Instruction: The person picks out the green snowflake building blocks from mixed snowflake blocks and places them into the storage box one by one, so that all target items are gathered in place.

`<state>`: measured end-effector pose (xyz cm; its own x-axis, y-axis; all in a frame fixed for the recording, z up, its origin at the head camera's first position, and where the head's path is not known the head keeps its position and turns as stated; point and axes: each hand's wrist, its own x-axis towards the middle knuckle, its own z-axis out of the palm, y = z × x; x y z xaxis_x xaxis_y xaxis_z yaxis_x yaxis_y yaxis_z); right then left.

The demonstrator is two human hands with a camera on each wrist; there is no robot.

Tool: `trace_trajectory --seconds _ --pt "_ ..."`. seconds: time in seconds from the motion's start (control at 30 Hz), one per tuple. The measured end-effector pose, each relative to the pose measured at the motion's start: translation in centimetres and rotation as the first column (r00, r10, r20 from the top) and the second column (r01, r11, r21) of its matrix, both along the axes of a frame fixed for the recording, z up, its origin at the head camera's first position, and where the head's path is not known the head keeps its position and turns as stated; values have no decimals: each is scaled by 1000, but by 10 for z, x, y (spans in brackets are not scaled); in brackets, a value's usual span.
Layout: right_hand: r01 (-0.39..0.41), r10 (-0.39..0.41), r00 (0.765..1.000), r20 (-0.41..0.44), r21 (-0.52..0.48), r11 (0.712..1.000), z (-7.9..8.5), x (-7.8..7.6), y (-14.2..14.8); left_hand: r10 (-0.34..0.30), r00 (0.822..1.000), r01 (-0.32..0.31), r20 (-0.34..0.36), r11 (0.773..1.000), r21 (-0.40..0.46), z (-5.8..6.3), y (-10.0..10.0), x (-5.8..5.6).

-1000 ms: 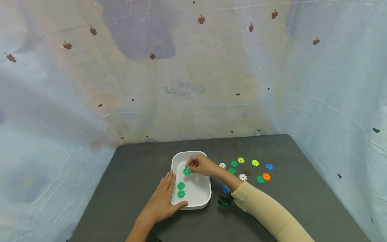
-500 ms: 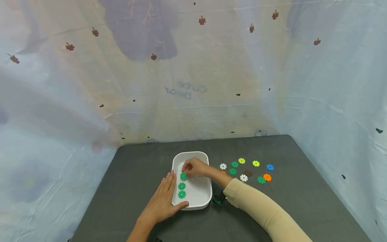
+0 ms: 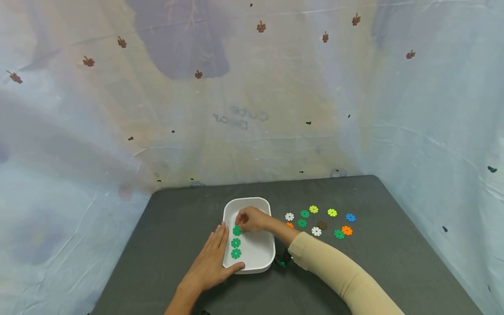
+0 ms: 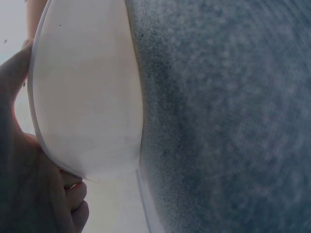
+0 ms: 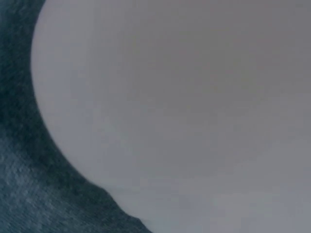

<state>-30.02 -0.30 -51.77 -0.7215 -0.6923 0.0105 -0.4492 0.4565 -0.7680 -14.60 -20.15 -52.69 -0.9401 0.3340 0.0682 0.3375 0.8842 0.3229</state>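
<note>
A white rectangular tray [image 3: 257, 258] stands on the dark table. My left hand [image 3: 210, 256] lies along its left side, fingers straight at the rim and thumb on the near edge. In the left wrist view the left hand [image 4: 36, 179] shows against the outside of the tray [image 4: 87, 97]. Inside the tray, the thumb and fingertips of my right hand [image 3: 253, 219] pinch a green notched plastic disc [image 3: 236, 230]. Two like it, a middle green disc [image 3: 236, 243] and a near green disc [image 3: 236, 253], lie in line below it. The right wrist view shows only the tray [image 5: 170, 97] and cloth.
Right of the tray lie several loose notched discs, among them a white disc [image 3: 289, 216], a brown disc [image 3: 322, 225], an orange disc [image 3: 347, 230], a blue disc [image 3: 350, 217] and a yellow disc [image 3: 332, 212]. A printed curtain [image 3: 252, 153] hangs behind the table.
My right hand has moved left and nearer with the green disc, bringing it down into line with the other two. The left hand stays at the tray's side.
</note>
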Motion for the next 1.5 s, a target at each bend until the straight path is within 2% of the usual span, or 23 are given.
trace_trajectory --seconds 0.17,0.3,0.4,0.63,0.87,1.0,1.2,1.5 --pt "9 -9 999 -42 0 1000 2 2 3 -1 1000 1 -1 1000 -8 -2 -1 0" --pt "12 -14 994 -106 -15 1000 8 3 11 -2 1000 2 -2 1000 -4 -2 0 0" --pt "6 -11 993 -118 -41 999 17 4 23 0 1000 0 4 1000 -7 -2 0 0" --pt "12 -19 995 -96 -82 997 38 11 70 12 1000 -12 17 1000 10 0 1 -2" --pt "38 -44 993 -108 -59 998 49 26 118 13 1000 -13 12 1000 3 -1 0 -1" --pt "29 -35 992 -123 -47 998 45 34 142 8 1000 -8 9 1000 2 -1 -1 0" --pt "56 -55 994 -93 3 998 35 47 172 5 1000 -5 12 1000 14 0 -1 0" --pt "80 -75 991 -114 33 996 19 73 208 8 1000 -8 11 1000 24 0 0 0"
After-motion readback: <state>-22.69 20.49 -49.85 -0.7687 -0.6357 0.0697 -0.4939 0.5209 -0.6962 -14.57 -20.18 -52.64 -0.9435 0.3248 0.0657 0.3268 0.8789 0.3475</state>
